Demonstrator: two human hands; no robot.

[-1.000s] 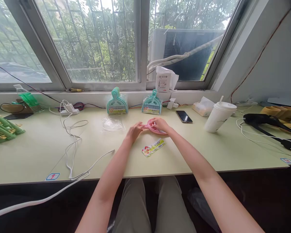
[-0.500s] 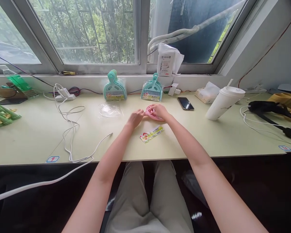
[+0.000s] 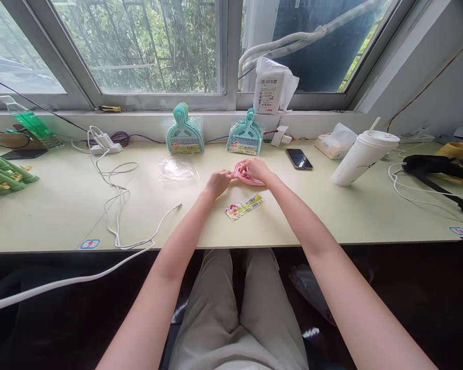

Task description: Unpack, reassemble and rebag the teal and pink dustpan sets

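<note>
A pink dustpan (image 3: 249, 180) lies on the pale table, its handle pointing left. My left hand (image 3: 219, 183) is closed around the handle end. Over the pan part, my right hand (image 3: 256, 169) has its fingers bent down and closed on the pink piece; its fingertips are partly hidden. Whether a small brush is nested in the pan cannot be made out. Just in front lies a printed card label (image 3: 244, 207). Clear plastic wrappers (image 3: 177, 169) rest to the left of my hands.
Two wrapped stacks of green dustpan sets, one left (image 3: 184, 131) and one right (image 3: 246, 134), stand against the wall. A phone (image 3: 299, 159), a white cup (image 3: 364, 156) and a tissue pack (image 3: 334, 143) are to the right. White cables (image 3: 118, 205) trail across the left side.
The view has shifted slightly, so the whole scene sits a little higher and further right. Both hands stay on the pink dustpan, with barely any movement.
</note>
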